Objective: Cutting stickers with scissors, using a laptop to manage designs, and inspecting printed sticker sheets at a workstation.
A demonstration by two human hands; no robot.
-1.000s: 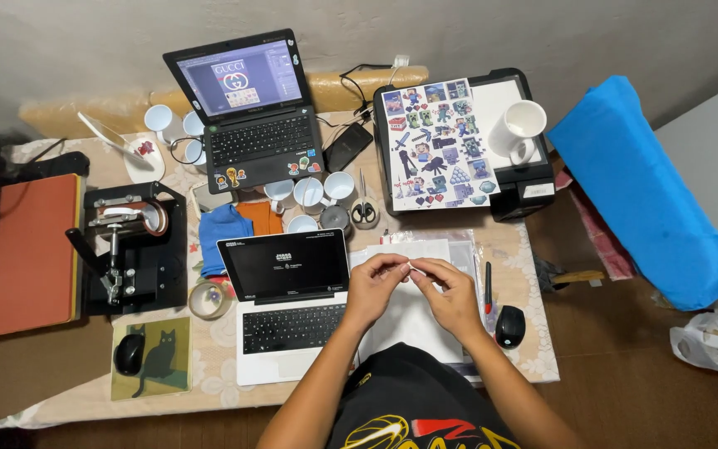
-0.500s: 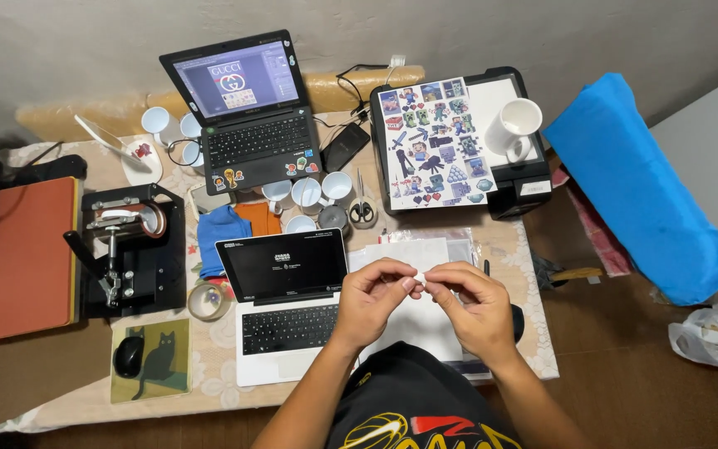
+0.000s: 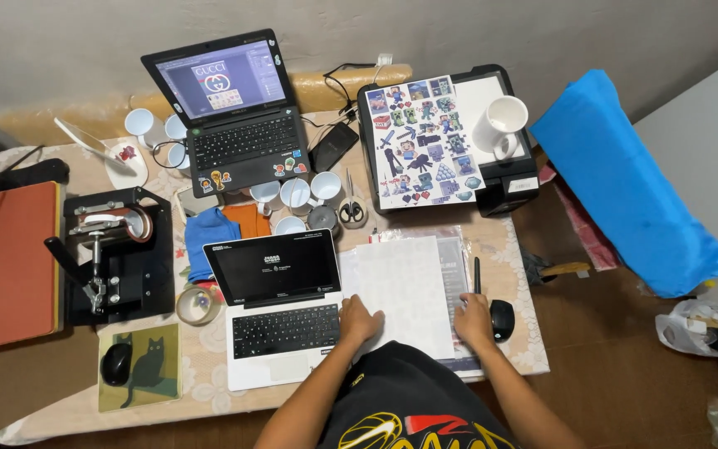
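My left hand (image 3: 360, 321) rests on the left edge of a white sheet of paper (image 3: 405, 291), right beside the keyboard of a white laptop (image 3: 280, 308). My right hand (image 3: 473, 320) lies flat on the sheet's right side, over a clear plastic sleeve (image 3: 455, 274). A black pen (image 3: 476, 275) and a black mouse (image 3: 502, 319) sit just right of that hand. Neither hand holds anything.
A second laptop (image 3: 234, 112) stands at the back, several white mugs (image 3: 297, 193) and scissors (image 3: 350, 208) in front of it. A printer (image 3: 504, 179) carries a sticker sheet (image 3: 421, 141) and a mug (image 3: 502, 125). A mug press (image 3: 110, 254) and mouse pad (image 3: 139, 366) are left.
Both hands were raised together over the paper, fingers pinching something small. Now they have dropped apart and lie flat on the sheet's left and right sides.
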